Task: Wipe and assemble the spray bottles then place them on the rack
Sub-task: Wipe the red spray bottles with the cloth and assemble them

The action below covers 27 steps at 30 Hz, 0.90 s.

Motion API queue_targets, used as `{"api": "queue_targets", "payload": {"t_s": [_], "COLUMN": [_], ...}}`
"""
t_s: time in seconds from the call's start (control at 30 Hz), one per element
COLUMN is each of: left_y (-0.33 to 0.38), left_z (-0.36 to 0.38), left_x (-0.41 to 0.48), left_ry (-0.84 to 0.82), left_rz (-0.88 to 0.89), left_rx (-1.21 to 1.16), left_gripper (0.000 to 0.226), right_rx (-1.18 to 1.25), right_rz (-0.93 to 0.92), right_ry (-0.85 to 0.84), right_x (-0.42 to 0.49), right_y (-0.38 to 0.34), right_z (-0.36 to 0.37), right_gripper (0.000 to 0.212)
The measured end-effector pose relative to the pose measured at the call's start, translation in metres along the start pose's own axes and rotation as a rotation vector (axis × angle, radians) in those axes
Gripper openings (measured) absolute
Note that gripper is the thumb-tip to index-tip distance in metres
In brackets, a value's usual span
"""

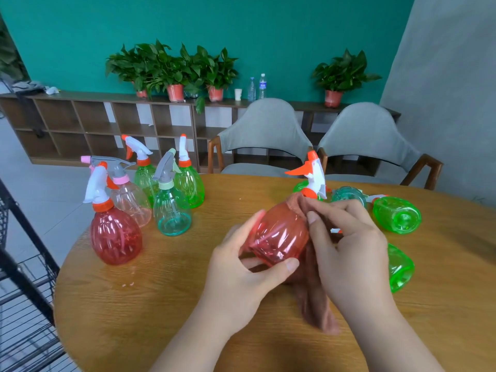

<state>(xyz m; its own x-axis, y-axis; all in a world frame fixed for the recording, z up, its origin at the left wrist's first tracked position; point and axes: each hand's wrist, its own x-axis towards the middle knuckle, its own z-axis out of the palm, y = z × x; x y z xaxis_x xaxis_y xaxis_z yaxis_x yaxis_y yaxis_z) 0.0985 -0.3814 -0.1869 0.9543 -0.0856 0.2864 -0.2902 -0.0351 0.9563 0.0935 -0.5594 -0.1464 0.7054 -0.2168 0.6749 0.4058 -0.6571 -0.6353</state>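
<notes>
A red spray bottle (281, 237) with a white and orange trigger head (312, 174) is tilted away from me above the round wooden table (161, 304). My left hand (241, 275) grips its base between thumb and fingers. My right hand (349, 253) holds a brown cloth (314, 296) against the bottle's shoulder, and the cloth hangs down to the table. Several assembled bottles stand upright at the left, among them a red one (116, 237) and a teal one (173, 210). Two headless green bottles (397, 214) (400, 268) lie on their sides at the right.
A black wire rack (18, 277) stands at the table's left edge. A teal bottle (349, 196) lies behind my right hand. Two grey chairs (264, 135) face the far side of the table. A low shelf with potted plants (174, 73) lines the green wall.
</notes>
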Motion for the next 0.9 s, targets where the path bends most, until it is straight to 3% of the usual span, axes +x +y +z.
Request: {"api": "queue_targets", "payload": {"t_s": [0.23,0.5,0.67,0.73,0.9], "left_y": [-0.002,0.008,0.009,0.010,0.016], "left_z": [-0.001,0.001,0.003,0.001,-0.002], "left_x": [0.006,-0.003,-0.001,0.000,0.001], "left_ry": [0.138,0.020,-0.050,-0.059,-0.068], "left_rz": [0.020,0.068,-0.092,-0.142,-0.177], "left_rx": [-0.036,0.082,-0.120,-0.159,-0.292], "left_gripper": [0.091,0.092,0.102,0.097,0.060], "right_rx": [0.066,0.020,0.003,0.001,0.012], "right_rz": [-0.122,0.027,0.030,0.023,0.004], "right_ry": [-0.189,-0.027,-0.009,-0.001,-0.010], "right_x": [-0.016,0.003,0.000,0.000,-0.001], "right_y": [-0.019,0.004,0.006,0.008,0.008], "right_z": [0.009,0.000,0.001,0.000,0.001], "right_gripper": [0.032,0.030,0.030,0.030,0.031]}}
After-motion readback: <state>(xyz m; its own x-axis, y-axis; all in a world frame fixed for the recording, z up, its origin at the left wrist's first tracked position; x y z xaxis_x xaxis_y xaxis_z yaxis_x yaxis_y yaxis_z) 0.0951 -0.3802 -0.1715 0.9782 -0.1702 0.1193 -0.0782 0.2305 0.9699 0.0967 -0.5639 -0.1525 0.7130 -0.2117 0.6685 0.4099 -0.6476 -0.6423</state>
